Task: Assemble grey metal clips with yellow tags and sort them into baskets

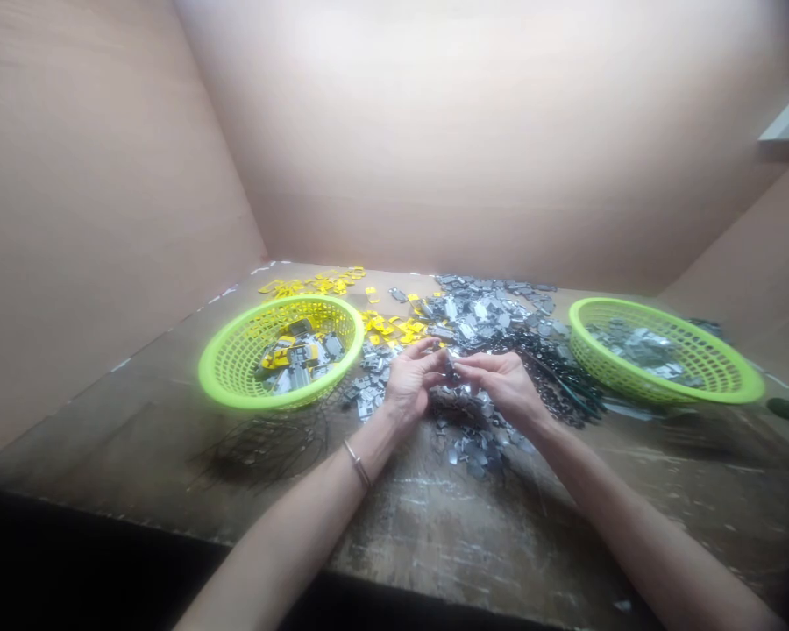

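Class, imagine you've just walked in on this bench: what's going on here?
A person's left hand and right hand meet above a heap of small grey metal pieces, pinching a small dark piece between them. Lime-green plastic baskets stand on either side: one holds grey and yellow pieces, the other grey pieces. Flat yellow pieces lie scattered on the wooden bench.

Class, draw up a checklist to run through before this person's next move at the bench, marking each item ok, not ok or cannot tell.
1. Left hand and right hand together at the small grey piece: ok.
2. Grip on that piece: cannot tell, the fingers hide it.
3. Left green plastic basket upright: ok.
4. Right green plastic basket upright: ok.
5. Loose yellow pieces apart from loose grey pieces: not ok, they mix.
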Demonstrator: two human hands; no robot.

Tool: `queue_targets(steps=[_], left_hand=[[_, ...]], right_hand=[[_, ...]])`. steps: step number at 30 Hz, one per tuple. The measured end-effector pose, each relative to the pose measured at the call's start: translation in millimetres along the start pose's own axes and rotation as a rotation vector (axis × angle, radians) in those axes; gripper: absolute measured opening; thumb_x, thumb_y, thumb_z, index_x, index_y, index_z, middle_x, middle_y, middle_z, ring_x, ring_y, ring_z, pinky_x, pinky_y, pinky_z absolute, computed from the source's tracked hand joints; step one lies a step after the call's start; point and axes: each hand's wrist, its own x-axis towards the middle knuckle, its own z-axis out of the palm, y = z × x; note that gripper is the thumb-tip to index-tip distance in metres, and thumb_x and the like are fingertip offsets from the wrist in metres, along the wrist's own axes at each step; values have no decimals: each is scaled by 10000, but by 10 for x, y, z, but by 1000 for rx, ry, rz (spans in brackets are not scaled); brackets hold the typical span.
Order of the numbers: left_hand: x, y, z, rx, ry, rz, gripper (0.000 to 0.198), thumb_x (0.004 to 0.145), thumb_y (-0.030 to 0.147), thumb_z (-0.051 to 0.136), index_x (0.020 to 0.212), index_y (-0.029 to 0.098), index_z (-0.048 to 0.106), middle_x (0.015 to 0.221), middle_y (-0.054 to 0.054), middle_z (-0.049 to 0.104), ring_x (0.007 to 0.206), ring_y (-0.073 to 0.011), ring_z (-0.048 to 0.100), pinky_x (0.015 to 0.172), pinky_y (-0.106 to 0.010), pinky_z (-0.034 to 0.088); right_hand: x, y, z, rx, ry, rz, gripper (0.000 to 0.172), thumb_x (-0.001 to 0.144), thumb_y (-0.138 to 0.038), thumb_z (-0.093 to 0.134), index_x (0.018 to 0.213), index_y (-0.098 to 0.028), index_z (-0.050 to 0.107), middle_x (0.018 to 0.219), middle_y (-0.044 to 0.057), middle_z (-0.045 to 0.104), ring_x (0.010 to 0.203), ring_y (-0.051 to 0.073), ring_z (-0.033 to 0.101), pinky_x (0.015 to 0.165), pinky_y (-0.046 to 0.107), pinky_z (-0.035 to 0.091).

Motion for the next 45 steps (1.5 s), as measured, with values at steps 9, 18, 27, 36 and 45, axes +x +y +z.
queue_targets(steps=[9,18,27,36,45], left_hand=[[11,-7,-37,18,-36,18,348,563,186,626,882,146,492,659,-17,546,521,-124,544,472,-289,459],[-2,-10,-20,17,-13,-3,362,547,187,642,875,151,494,631,-10,547,511,-122,538,476,-293,458],[-9,-6,-12,12,2,-6,358,542,185,645,864,144,495,618,-9,545,499,-128,535,460,-301,455],[9,-14,-22,3,-2,-2,365,540,179,645,871,144,494,618,-3,540,512,-119,534,476,-291,456],[-25,-7,3,40,-7,-38,317,542,186,641,827,129,513,633,-14,540,460,-112,517,420,-268,433]], right_hand=[[8,43,6,10,25,-37,304,621,-331,578,841,-130,641,620,27,600,494,75,432,449,205,341],[20,76,13,-21,8,-52,300,627,-335,566,815,-115,647,622,34,604,506,83,436,462,209,332],[7,35,48,-19,13,-66,236,613,-291,579,771,-135,658,621,30,618,536,96,471,477,209,338],[2,47,64,-44,12,-110,216,624,-284,576,769,-148,658,645,37,617,588,117,502,526,231,381],[42,100,-30,-192,-67,-219,174,630,-292,579,729,-175,661,798,55,580,720,148,536,629,263,435]])
